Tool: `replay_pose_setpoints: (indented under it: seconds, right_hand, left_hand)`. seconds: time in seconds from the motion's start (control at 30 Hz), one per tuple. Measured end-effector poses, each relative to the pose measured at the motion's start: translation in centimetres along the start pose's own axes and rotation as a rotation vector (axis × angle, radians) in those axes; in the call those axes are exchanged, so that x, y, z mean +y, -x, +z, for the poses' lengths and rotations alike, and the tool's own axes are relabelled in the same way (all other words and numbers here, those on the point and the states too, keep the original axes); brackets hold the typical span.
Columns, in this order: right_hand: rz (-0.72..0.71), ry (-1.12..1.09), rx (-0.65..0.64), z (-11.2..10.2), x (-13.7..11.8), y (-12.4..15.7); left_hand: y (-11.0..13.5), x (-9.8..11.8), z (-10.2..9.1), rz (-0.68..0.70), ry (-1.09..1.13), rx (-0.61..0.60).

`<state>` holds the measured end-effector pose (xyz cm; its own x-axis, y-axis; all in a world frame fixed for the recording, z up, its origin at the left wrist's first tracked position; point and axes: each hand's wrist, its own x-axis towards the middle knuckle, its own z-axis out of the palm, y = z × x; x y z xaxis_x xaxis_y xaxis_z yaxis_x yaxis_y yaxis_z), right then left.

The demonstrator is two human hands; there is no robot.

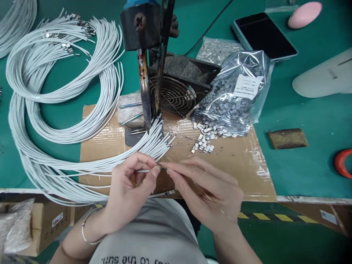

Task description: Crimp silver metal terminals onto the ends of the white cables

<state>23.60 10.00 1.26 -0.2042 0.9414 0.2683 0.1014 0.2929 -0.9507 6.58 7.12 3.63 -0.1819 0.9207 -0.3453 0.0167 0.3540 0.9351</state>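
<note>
A white cable (143, 171) is pinched between the thumb and fingers of my left hand (134, 187), close to its tip. My right hand (209, 190) meets it there, thumb and forefinger closed at the cable's small dark, coloured wire end. A thin shiny wire (203, 191) runs across my right palm; its full path is hidden. Just beyond my hands lies a fanned bundle of white cables (150, 141) with bare coloured ends. Above the bundle stands a soldering iron (144, 88), tip down. Near my lap, another cable carries a metal connector (169, 192).
Coiled white cables (24, 88) cover the left. A black fan (176, 91) stands behind the iron. Small metal connectors (203, 142) spill from a plastic bag (233, 95) onto cardboard (236, 165). A phone (266, 35), a brown sponge (288, 138) and red tape (343, 164) lie right.
</note>
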Motion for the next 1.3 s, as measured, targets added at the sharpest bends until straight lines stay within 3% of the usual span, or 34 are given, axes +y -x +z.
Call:
replay_pose_setpoints:
  seconds: [0.13, 0.3, 0.43, 0.7, 0.83, 1.0, 1.13, 1.3]
  right_hand:
    - [0.2, -0.097, 0.095, 0.1, 0.4, 0.4]
    - [0.48, -0.464, 0.053, 1.2, 0.6, 0.5]
    - [0.583, -0.635, 0.065, 2.1, 0.3, 0.2]
    - [0.563, -0.751, 0.187, 3.9, 0.5, 0.6]
    - [0.536, -0.76, 0.252, 5.0, 0.6, 0.9]
    - [0.484, -0.721, 0.313, 5.7, 0.5, 1.5]
    - [0.433, -0.638, 0.329, 5.5, 0.6, 1.7]
    - [0.414, -0.458, 0.304, 3.6, 0.7, 1.0]
  left_hand:
    - [-0.1, 0.0, -0.2, 0.0, 0.004, 0.012]
    - [0.0, -0.1, 0.1, 0.063, 0.005, 0.044]
    - [0.2, -0.3, 0.4, 0.178, -0.062, 0.097]
    - [0.4, -1.1, 1.0, 0.247, -0.175, 0.166]
    - [0.5, -1.1, 1.7, 0.251, -0.071, 0.192]
    - [0.7, -1.1, 2.1, 0.174, 0.123, 0.109]
    - [0.6, -1.1, 1.5, 0.147, 0.13, 0.115]
    - [-0.1, -0.3, -0.1, 0.104, -0.037, 0.082]
